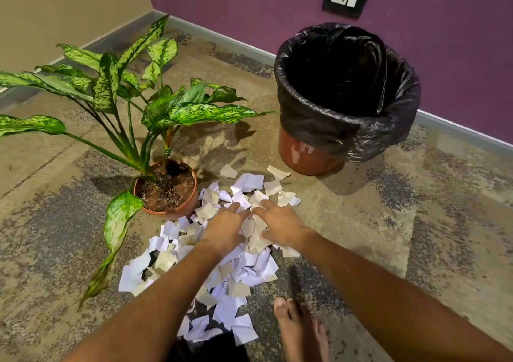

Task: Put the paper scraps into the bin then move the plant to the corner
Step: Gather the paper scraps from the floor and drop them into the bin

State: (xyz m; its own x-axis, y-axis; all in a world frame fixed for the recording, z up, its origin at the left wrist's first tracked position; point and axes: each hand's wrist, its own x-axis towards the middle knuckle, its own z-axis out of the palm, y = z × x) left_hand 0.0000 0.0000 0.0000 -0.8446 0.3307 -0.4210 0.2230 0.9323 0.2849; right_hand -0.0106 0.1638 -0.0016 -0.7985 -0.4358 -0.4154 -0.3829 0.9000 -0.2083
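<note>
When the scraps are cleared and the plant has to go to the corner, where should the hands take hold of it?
Probably by the terracotta pot, one hand on each side just under the rim, coming in low from the near side. The leaves arch out wide to the left and rear on thin stems, so a grip on them would likely bend or tear them. Both hands, left hand and right hand, are on the paper scraps.

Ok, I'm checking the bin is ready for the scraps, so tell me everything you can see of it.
The bin is a round, glossy, reddish-brown tub, plastic by the look of it, widening toward the top. A crinkled black bin liner is folded over its rim and hangs down over much of the outside. It stands upright and open on the speckled floor, close to the purple wall. Its inside looks dark; I cannot tell what it holds. Neither hand touches it.
</note>
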